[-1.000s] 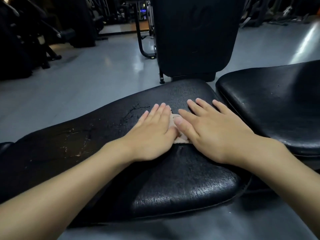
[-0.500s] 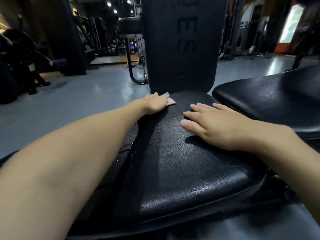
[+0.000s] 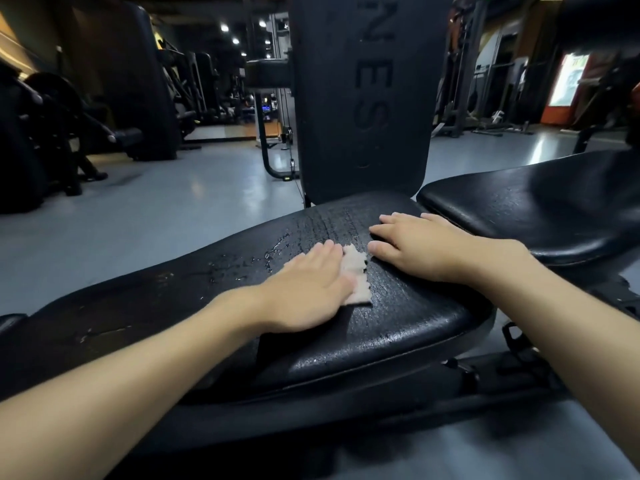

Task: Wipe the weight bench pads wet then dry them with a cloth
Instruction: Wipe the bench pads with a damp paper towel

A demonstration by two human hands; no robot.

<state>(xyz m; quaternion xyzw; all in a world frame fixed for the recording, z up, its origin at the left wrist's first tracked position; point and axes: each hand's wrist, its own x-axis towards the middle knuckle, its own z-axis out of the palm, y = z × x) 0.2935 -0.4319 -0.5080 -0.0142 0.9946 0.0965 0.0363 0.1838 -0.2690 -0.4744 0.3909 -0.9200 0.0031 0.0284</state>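
Black cracked vinyl: bench pad [image 3: 398,317], head view, wet streaks and droplets toward ten o'clock. Left hand [image 3: 304,289] lies flat, fingers extended, pinning a pale cloth [image 3: 356,271] to the pad, seemingly mid wet-wipe; nothing gripped. Right hand [image 3: 422,247], at two o'clock of the cloth, rests open and empty, probably bracing. Second pad [image 3: 540,206] at three o'clock; its wetness is unclear in dim light.

We are in a gym. Black padded bench pads [image 3: 398,306] fill the foreground, with an upright back pad [image 3: 363,98] bearing embossed letters behind them. Beyond stretches a glossy grey floor [image 3: 138,216] with rows of dark exercise machines [image 3: 145,91], a cable station [image 3: 273,109], and small ceiling lights [image 3: 225,28].
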